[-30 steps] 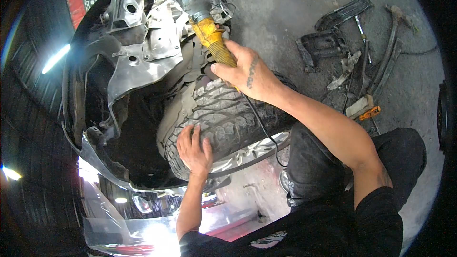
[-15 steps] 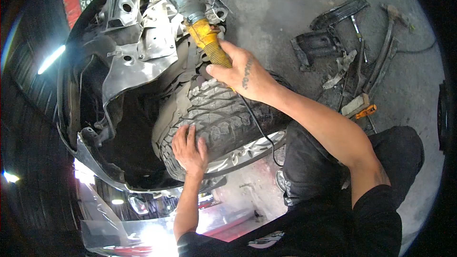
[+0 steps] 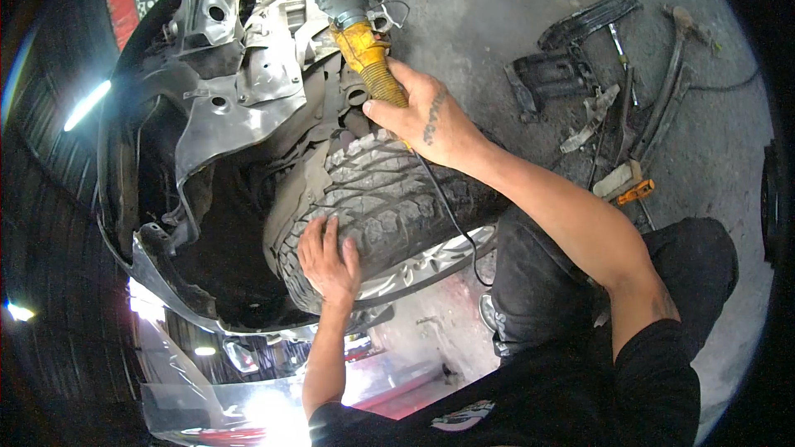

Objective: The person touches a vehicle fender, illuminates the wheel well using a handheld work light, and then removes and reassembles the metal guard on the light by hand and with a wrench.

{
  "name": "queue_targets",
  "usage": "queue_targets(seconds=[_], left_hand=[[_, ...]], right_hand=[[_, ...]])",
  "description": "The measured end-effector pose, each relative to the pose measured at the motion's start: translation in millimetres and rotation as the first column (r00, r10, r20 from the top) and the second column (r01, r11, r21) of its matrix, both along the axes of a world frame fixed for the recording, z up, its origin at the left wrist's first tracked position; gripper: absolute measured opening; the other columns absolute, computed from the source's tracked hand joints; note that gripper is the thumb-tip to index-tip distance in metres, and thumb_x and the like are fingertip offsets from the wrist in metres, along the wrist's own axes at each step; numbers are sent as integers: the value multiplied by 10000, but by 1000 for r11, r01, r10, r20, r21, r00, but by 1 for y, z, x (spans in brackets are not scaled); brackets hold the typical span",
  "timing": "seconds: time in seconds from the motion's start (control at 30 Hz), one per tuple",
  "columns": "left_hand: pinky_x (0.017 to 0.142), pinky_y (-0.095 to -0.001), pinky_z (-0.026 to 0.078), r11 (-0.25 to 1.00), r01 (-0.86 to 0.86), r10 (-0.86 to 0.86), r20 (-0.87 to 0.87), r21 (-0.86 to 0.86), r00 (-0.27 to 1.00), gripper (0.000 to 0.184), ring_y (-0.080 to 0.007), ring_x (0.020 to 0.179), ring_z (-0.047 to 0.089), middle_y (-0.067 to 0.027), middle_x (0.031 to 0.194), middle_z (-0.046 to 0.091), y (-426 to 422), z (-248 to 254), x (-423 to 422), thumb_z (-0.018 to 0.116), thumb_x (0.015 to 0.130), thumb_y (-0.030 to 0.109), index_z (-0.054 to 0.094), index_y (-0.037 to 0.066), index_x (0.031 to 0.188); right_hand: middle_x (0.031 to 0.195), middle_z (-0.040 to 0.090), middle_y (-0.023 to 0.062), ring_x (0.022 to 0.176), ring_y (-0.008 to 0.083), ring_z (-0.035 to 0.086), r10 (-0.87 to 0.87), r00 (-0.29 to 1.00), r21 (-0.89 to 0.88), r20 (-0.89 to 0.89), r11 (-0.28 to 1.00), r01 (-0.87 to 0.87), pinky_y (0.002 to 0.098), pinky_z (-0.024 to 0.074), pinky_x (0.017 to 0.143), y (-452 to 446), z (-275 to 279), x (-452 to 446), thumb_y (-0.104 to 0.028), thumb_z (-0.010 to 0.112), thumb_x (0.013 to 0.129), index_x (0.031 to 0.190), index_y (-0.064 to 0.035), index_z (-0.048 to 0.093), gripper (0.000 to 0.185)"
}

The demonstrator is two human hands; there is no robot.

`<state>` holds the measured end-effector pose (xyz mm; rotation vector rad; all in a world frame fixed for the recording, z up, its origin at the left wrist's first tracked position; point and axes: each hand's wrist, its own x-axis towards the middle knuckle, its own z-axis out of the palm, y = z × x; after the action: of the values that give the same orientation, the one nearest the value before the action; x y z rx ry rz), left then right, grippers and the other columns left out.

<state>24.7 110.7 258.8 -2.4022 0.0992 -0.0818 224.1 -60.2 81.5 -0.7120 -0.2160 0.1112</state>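
Observation:
My right hand (image 3: pixel 431 116) is wrapped round the yellow ribbed handle of a corded power tool (image 3: pixel 362 48). The tool's grey body reaches up to the bare metal front structure of a car (image 3: pixel 273 87); its working end is hard to make out. From the handle a black cord (image 3: pixel 440 199) runs down across the tire (image 3: pixel 389 190). My left hand (image 3: pixel 329 261) lies on the tire's tread, fingers spread, holding nothing. Below the tread shows part of a silver wheel rim (image 3: pixel 426 267).
On the concrete floor at right lie black plastic parts (image 3: pixel 555 79), a ratchet-like tool (image 3: pixel 619 45), a hammer (image 3: pixel 681 33), a long dark bar (image 3: pixel 658 128) and an orange-handled tool (image 3: pixel 636 192). A dark wheel-well cavity (image 3: pixel 224 223) opens left of the tire. My bent knee (image 3: pixel 691 261) is at lower right.
My right hand and the power tool have shifted slightly to the right, and the tool's grey head has moved a little up. My left hand has stayed on the tire.

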Motion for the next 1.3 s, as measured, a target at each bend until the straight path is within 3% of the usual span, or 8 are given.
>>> queue_targets(seconds=[0.5,0.6,0.67,0.7,0.77,1.1,1.17,1.3], left_hand=[[1067,-493,408,1000,4,-4,15,21,1000,419,-396,1254,560,-185,1347,612,-2,-2,0,554,1002,315,661,31,1290],[1071,-492,406,999,10,-10,13,31,1000,419,-396,1254,560,-184,1353,611,-1,-2,-1,549,1007,317,661,34,1295],[1065,-490,409,999,23,-23,16,32,1000,415,-398,1250,563,-186,1351,613,0,-2,0,547,1009,314,663,31,1289],[1065,-490,409,999,23,-23,13,32,1000,415,-398,1250,563,-186,1351,613,0,-2,0,547,1009,314,663,31,1289],[1056,-485,413,998,31,-32,11,53,999,410,-398,1243,569,-189,1340,620,0,-2,0,552,1007,308,664,27,1284],[1049,-483,413,999,35,-35,25,31,999,417,-398,1229,573,-184,1328,626,1,-3,0,545,1012,323,670,22,1272],[1073,-509,407,999,19,-20,24,26,1000,401,-406,1246,563,-193,1318,615,2,-3,-1,623,935,262,671,23,1253],[1072,-510,407,1000,18,-19,26,24,999,400,-407,1245,563,-192,1318,615,0,-2,0,623,935,261,670,25,1255]], right_hand=[[901,704,285,896,446,699,64,997,-174,-32,982,-69,502,534,834,17,-14,-4,-326,685,873,1075,82,602,463],[918,702,296,919,456,693,206,976,-123,-67,969,-213,512,529,867,18,-16,-4,-366,673,855,1052,105,606,514],[770,671,158,658,196,664,73,997,-195,-24,978,-77,379,517,603,30,-22,-5,-308,689,908,1084,73,609,427],[770,671,158,658,196,664,73,997,-195,-27,978,-77,379,517,603,26,-20,-5,-308,689,908,1084,73,609,427],[983,694,328,927,487,681,159,984,-219,-80,960,-173,512,533,894,19,-18,-5,-372,659,858,1053,122,604,535],[992,687,345,986,495,682,171,981,-161,-90,970,-184,516,534,888,17,-21,0,-325,679,868,1072,97,598,475],[734,656,121,624,181,646,46,997,-163,-57,985,-55,371,517,583,27,-23,1,-269,678,924,1087,51,604,367],[737,655,113,640,171,645,28,999,-135,-43,990,-33,364,515,592,19,-19,0,-244,683,922,1104,46,610,350]])
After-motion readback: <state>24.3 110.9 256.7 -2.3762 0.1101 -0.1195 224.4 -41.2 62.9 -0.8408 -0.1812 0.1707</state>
